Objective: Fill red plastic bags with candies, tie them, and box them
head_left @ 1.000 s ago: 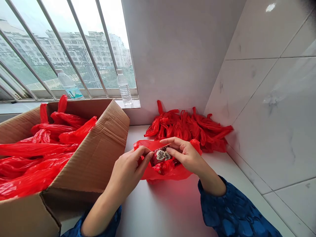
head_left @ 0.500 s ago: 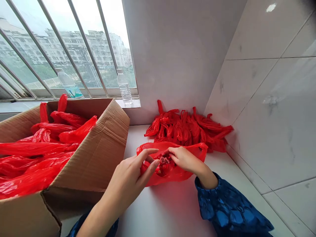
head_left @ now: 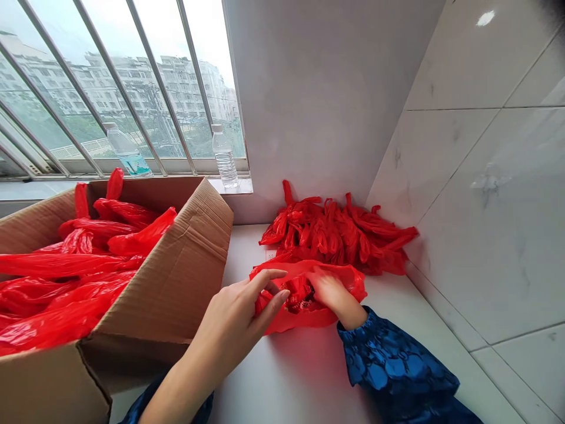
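Note:
A red plastic bag (head_left: 282, 321) lies with its mouth spread open on the white surface. Inside it are small red-wrapped packets (head_left: 304, 297) with pale printed characters. At the bag's left rim, my left hand (head_left: 245, 309) is held with thumb and forefinger apart, and nothing shows between them. My right hand (head_left: 329, 288) reaches into the bag from the right, by the packets. Its fingers are blurred and partly hidden in the red plastic, so its grip cannot be made out.
On the left stands an open cardboard box (head_left: 176, 277) holding several red bags (head_left: 88, 265). Behind the open bag, tied red bags (head_left: 326, 229) are heaped against the wall. Two plastic bottles, one upright (head_left: 225, 159) and one leaning (head_left: 128, 153), stand on the sill by the barred window.
My right hand has gone deeper into the bag, and the packets have shifted under it. The bag's mouth has changed shape slightly. My left hand has barely moved.

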Demonstrator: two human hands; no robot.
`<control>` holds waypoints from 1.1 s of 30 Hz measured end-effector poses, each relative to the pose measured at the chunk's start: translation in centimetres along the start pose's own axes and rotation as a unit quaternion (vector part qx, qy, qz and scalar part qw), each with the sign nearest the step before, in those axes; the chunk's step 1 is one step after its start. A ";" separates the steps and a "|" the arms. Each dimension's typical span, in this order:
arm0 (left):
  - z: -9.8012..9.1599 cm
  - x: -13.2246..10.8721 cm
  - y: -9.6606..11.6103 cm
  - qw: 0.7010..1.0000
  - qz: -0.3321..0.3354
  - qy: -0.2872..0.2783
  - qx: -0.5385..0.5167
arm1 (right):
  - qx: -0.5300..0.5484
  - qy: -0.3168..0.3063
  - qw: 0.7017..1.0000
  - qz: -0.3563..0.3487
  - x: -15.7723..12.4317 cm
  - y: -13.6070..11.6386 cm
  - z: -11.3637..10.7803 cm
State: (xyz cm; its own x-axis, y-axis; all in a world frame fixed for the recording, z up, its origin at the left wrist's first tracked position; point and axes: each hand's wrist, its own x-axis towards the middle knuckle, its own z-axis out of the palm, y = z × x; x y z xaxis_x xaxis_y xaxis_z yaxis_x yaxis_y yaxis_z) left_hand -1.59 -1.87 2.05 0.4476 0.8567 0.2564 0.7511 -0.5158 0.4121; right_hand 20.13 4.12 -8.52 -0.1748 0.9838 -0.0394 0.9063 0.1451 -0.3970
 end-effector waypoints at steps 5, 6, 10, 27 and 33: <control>0.2 0.0 -0.6 1.000 -0.004 0.015 0.012 | 0.001 0.010 1.000 -0.021 -1.3 -1.0 -2.5; 0.2 0.0 -0.7 1.000 -0.011 0.017 0.020 | 0.011 0.014 0.999 -0.043 -1.9 -1.3 -3.3; 0.6 0.3 -1.0 0.998 -0.036 0.004 0.053 | 0.137 0.064 0.972 -0.182 -4.4 -3.2 -6.2; 1.3 1.3 -1.2 0.999 0.004 0.036 -0.023 | 0.383 0.030 0.902 -0.199 -6.1 -4.4 -7.4; 1.6 1.4 -1.3 0.999 0.021 0.038 -0.012 | 0.494 -0.077 0.855 -0.141 -5.2 -3.6 -6.7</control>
State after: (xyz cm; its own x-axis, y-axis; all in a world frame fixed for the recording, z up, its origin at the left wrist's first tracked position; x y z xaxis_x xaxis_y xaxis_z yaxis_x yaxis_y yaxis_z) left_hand -1.16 0.01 0.49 0.4392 0.8319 0.3390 0.7207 -0.5516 0.4200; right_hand 20.38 -0.83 -0.76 -0.4494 0.8883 0.0949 0.0663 0.1391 -0.9880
